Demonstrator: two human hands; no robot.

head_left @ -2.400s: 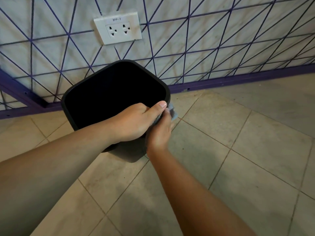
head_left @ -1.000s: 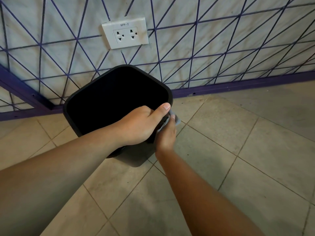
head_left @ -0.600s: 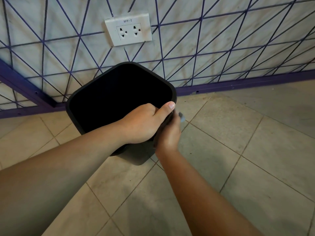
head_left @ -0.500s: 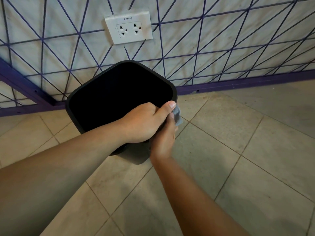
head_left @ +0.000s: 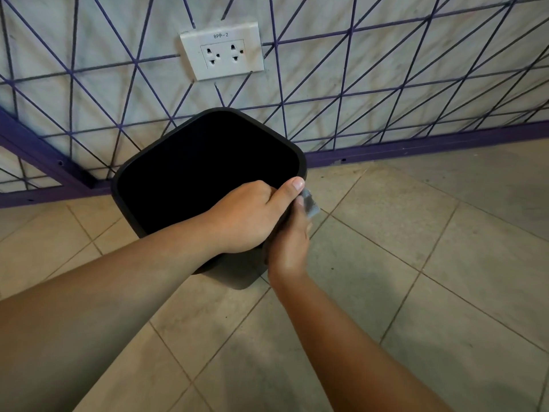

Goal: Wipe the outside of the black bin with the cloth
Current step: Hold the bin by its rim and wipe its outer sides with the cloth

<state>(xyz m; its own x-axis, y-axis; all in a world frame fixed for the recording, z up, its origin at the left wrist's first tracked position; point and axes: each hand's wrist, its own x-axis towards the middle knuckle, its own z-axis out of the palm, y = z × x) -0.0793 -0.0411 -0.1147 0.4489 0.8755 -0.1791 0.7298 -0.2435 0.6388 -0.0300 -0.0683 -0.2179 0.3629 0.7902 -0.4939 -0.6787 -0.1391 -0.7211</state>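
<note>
A black bin (head_left: 142,171) with a rounded square rim stands tilted on the tiled floor, its dark opening facing me. My left hand (head_left: 246,217) grips the near right part of the rim, thumb along the edge. Just below and to the right, my right hand (head_left: 289,242) presses a small grey cloth (head_left: 310,203) against the bin's outer right side. Only a corner of the cloth shows past the fingers. The bin's lower wall (head_left: 237,275) is visible beneath my left wrist.
A white wall with a purple line pattern rises right behind the bin, with a white double socket (head_left: 222,52) above it. A purple skirting strip (head_left: 416,145) runs along the wall's foot. Beige floor tiles (head_left: 416,263) spread to the right and toward me.
My right hand with the cloth has slid up and down along the bin's right side, ending slightly lower than half a second ago. The left hand keeps its hold on the rim.
</note>
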